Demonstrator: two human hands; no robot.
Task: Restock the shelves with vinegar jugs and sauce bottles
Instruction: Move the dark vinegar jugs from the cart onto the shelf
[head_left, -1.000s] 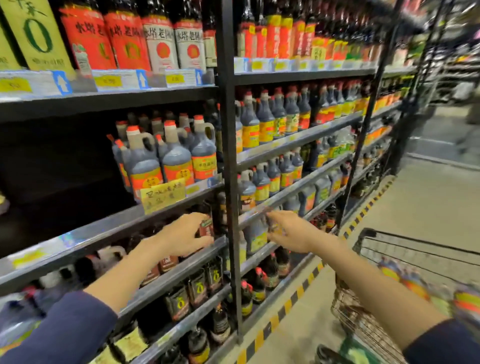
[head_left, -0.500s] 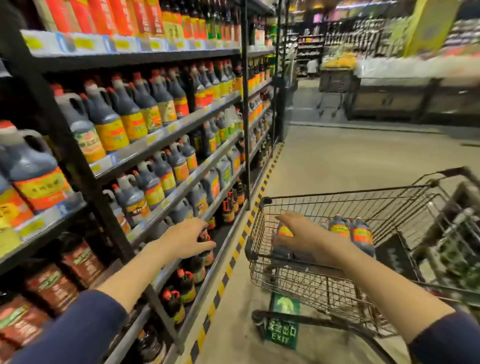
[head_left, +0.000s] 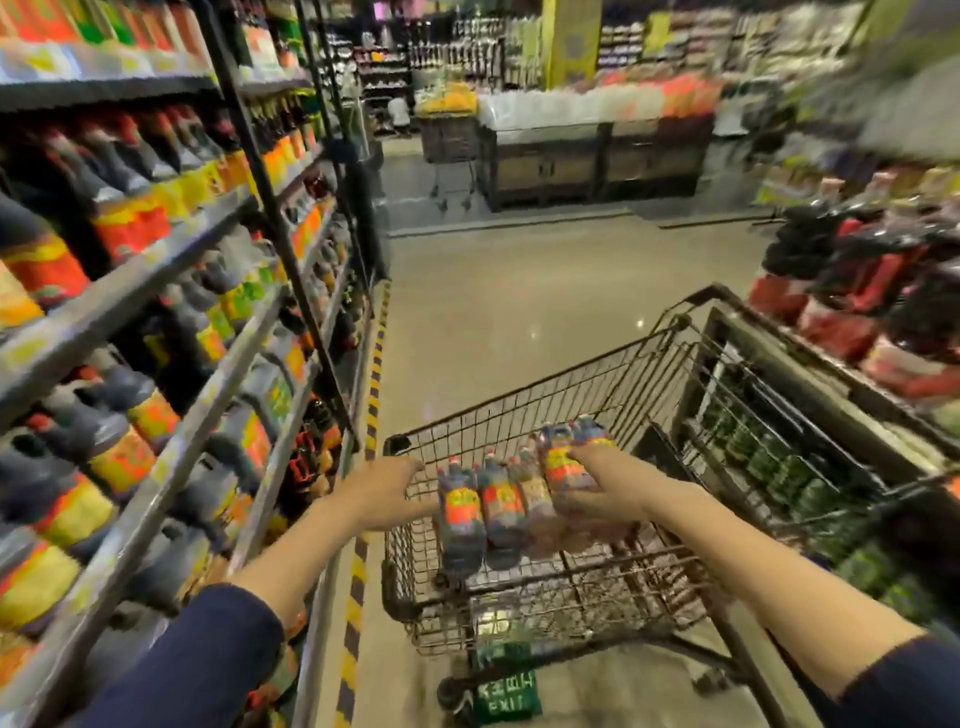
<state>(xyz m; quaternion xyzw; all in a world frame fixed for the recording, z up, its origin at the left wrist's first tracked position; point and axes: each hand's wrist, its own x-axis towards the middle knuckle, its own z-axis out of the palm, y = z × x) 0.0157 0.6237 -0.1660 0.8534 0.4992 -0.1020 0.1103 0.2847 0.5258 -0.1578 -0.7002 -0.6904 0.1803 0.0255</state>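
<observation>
- Since the earlier frame the view has swung further from the shelves toward the aisle; the left hand (head_left: 382, 491) has left the shelf edge and now sits at the near-left corner of the cart (head_left: 524, 410), and the right hand (head_left: 605, 486) has reached deeper into the basket onto the bottles.
- The shelves (head_left: 156, 291) fill the left of the frame, running from lower left up to the upper middle, packed with dark jugs (head_left: 104, 441) with orange and yellow labels; all of it is blurred by motion.
- The floor (head_left: 519, 291) is a pale open aisle through the centre, with a yellow-and-black striped strip (head_left: 358, 571) along the foot of the shelves.
- A second display of dark and red packs (head_left: 872, 291) stands at the right edge, blurred.
- The wire cart occupies the lower middle, its basket open at the top.
- A green exit sign (head_left: 506, 693) lies on the floor under the cart, at the bottom centre.
- A row of dark sauce bottles (head_left: 462, 514) with red-and-yellow labels lies side by side in the basket, caps pointing away.
- The right hand wraps the right-most bottle (head_left: 563, 457) of that row, fingers curled over its labelled body.
- The left hand rests on the cart's rim just beside the left-most bottle, fingers bent over the wire; whether they truly grip it is unclear.
</observation>
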